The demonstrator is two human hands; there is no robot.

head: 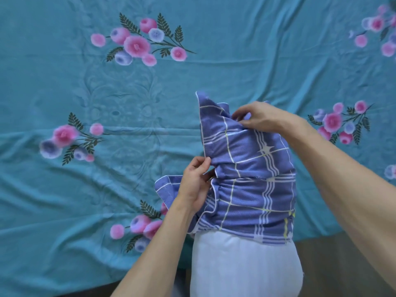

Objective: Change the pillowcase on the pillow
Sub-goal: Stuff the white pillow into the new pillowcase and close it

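From your head view, the blue plaid pillowcase (pixel 248 181) sits bunched over the far end of the white pillow (pixel 244 266), above the teal floral bedsheet (pixel 107 93). Your left hand (pixel 196 183) pinches its left edge; your right hand (pixel 259 116) pinches the top fold.

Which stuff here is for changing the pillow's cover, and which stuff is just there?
For the job:
pillow, white, half bare
pillowcase, blue check, bunched over the pillow's far end
left hand, pinching the pillowcase's edge
right hand, pinching its top

Just there:
bedsheet, teal with pink flowers, spread underneath
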